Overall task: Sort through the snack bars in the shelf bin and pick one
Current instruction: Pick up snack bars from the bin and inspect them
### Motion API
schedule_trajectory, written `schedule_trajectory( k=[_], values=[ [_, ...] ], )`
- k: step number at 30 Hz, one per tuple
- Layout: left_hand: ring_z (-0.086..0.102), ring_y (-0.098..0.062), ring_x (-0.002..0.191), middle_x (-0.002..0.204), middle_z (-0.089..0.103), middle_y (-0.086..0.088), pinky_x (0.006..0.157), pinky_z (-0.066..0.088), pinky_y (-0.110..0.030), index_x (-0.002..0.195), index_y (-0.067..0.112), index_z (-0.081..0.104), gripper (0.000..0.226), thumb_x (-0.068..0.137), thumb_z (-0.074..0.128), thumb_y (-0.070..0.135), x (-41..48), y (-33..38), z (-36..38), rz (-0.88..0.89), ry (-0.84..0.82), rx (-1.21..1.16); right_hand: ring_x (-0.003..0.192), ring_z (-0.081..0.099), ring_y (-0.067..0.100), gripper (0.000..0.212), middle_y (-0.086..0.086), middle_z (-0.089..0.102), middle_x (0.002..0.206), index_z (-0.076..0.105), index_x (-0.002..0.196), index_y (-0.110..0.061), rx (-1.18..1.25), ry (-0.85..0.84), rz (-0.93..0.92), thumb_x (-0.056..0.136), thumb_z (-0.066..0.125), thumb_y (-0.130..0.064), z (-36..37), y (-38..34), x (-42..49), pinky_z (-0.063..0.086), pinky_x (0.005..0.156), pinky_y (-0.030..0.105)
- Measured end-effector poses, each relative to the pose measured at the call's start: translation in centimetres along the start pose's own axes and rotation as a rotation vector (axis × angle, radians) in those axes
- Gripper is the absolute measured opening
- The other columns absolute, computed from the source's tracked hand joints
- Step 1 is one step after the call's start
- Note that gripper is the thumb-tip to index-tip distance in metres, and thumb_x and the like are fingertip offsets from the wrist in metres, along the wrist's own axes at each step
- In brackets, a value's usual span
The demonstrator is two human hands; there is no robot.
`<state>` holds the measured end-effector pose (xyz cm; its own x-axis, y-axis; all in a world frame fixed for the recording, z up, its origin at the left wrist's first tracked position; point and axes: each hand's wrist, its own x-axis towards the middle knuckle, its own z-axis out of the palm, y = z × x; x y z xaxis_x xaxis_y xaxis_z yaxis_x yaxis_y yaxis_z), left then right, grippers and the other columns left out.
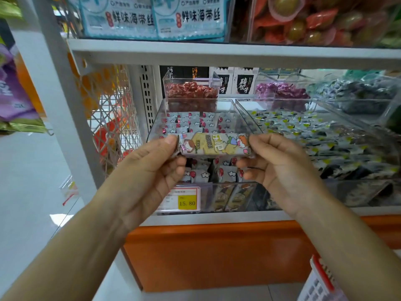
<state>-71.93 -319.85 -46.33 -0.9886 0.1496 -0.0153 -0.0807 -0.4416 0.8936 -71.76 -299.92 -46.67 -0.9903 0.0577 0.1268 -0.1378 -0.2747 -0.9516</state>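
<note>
the left hand (152,164) pinches the left end of one snack bar (213,144), thumb on top and fingers curled beneath. the right hand (275,164) pinches the right end of the same bar in the same manner. the bar is held level, lengthwise between the two hands, above the front half of the clear shelf bin (156,118). its wrapper shows cartoon figures on a pale yellow panel.

the bin contains more wrapped bars (195,124) with cloud and red dot print, packed in rows. a price tag (181,198) reading 15.80 is fixed to the front wall of the bin. a small clear box of red sweets (192,92) sits at the rear of the bin. a second clear bin (314,135) of green and black packets stands just beside it on the right. a white basket (319,283) shows at the lower right corner.
</note>
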Motion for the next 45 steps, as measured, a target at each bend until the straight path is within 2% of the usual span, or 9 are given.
schedule_trajectory(
  k=[4, 12, 16, 20, 25, 30, 35, 38, 45],
  values=[
    [0.059, -0.005, 0.051, 0.063, 0.063, -0.003, 0.049, 0.051, -0.014, 0.075, 0.008, 0.071, 0.016, 0.068, 0.064, 0.021, 0.0, 0.1, 0.0, -0.015, 0.046, -0.029, 0.048, 0.061, 0.013, 0.012, -0.002, 0.070, 0.067, 0.060, 0.082, -0.004, 0.073, -0.045, 0.040, 0.087, 0.053, -0.012, 0.2, 0.0, 0.1, 0.048, 0.040, 0.020],
    [0.053, -0.007, 0.045, 0.080, 0.054, -0.009, 0.043, 0.046, -0.014, 0.108, 0.010, 0.056, 0.044, 0.066, 0.065, 0.017, -0.3, 0.4, 0.3, -0.147, 0.007, -0.227, 0.043, 0.058, 0.012, 0.010, 0.005, 0.060, 0.055, 0.060, 0.076, -0.006, 0.155, -0.082, 0.067, 0.079, 0.056, -0.015, 0.3, 0.1, -0.2, 0.044, 0.036, 0.018],
    [0.056, -0.006, 0.047, 0.072, 0.064, -0.006, 0.044, 0.047, -0.013, 0.085, 0.009, 0.073, 0.023, 0.067, 0.060, 0.018, -0.5, 0.4, 0.1, -0.021, -0.009, 0.029, 0.055, 0.065, 0.018, 0.012, 0.005, 0.065, 0.068, 0.059, 0.088, -0.007, -0.017, -0.072, -0.062, 0.093, 0.048, -0.009, 0.2, 0.3, -0.4, 0.048, 0.041, 0.022],
    [0.063, -0.010, 0.055, 0.072, 0.068, -0.004, 0.051, 0.052, -0.017, 0.085, 0.016, 0.076, 0.024, 0.068, 0.060, 0.017, -0.7, 0.4, -0.1, 0.028, -0.042, 0.140, 0.072, 0.065, 0.021, 0.016, 0.007, 0.060, 0.081, 0.064, 0.096, -0.010, -0.057, -0.068, -0.107, 0.087, 0.055, -0.019, 0.1, 0.5, -0.4, 0.053, 0.053, 0.026],
    [0.066, -0.011, 0.068, 0.078, 0.072, -0.002, 0.064, 0.054, -0.018, 0.100, 0.019, 0.068, 0.034, 0.068, 0.062, 0.024, -0.8, 0.1, -0.2, 0.133, -0.023, 0.385, 0.078, 0.065, 0.021, 0.013, 0.017, 0.061, 0.099, 0.062, 0.092, -0.012, -0.166, -0.076, -0.143, 0.089, 0.055, -0.002, 0.2, 0.7, -0.3, 0.054, 0.061, 0.025],
    [0.070, -0.013, 0.083, 0.094, 0.073, 0.001, 0.072, 0.055, -0.018, 0.113, 0.024, 0.062, 0.037, 0.077, 0.060, 0.017, -0.9, 0.3, -0.3, 0.181, -0.064, 0.567, 0.082, 0.069, 0.020, 0.014, -0.002, 0.071, 0.085, 0.071, 0.091, -0.013, -0.271, -0.080, -0.185, 0.089, 0.058, -0.011, 0.4, 0.9, -0.5, 0.058, 0.065, 0.029],
    [0.070, -0.018, 0.085, 0.099, 0.072, 0.004, 0.080, 0.057, -0.032, 0.109, 0.034, 0.064, 0.044, 0.065, 0.065, 0.032, -1.2, 0.4, -0.1, 0.250, -0.091, 0.740, 0.067, 0.068, 0.012, 0.016, 0.001, 0.070, 0.071, 0.071, 0.074, -0.016, -0.333, -0.011, -0.255, 0.087, 0.061, -0.014, 0.6, 0.7, -0.8, 0.055, 0.056, 0.020],
    [0.068, -0.026, 0.085, 0.094, 0.071, 0.002, 0.082, 0.055, -0.044, 0.103, 0.038, 0.066, 0.034, 0.072, 0.071, 0.024, -1.3, 0.3, 0.1, 0.273, -0.092, 0.809, 0.056, 0.060, 0.003, 0.022, -0.004, 0.065, 0.063, 0.067, 0.068, -0.022, -0.506, 0.056, -0.348, 0.089, 0.061, -0.020, 0.6, 0.7, -0.8, 0.048, 0.051, 0.015],
    [0.064, -0.024, 0.073, 0.074, 0.067, -0.005, 0.072, 0.054, -0.045, 0.079, 0.023, 0.068, 0.014, 0.073, 0.068, 0.035, -1.3, 0.2, 0.7, 0.293, -0.020, 0.852, 0.061, 0.060, 0.010, 0.016, 0.000, 0.066, 0.067, 0.068, 0.072, -0.021, -0.599, 0.016, -0.435, 0.087, 0.062, -0.022, 0.9, 0.9, -1.1, 0.047, 0.057, 0.022]
  ],
)
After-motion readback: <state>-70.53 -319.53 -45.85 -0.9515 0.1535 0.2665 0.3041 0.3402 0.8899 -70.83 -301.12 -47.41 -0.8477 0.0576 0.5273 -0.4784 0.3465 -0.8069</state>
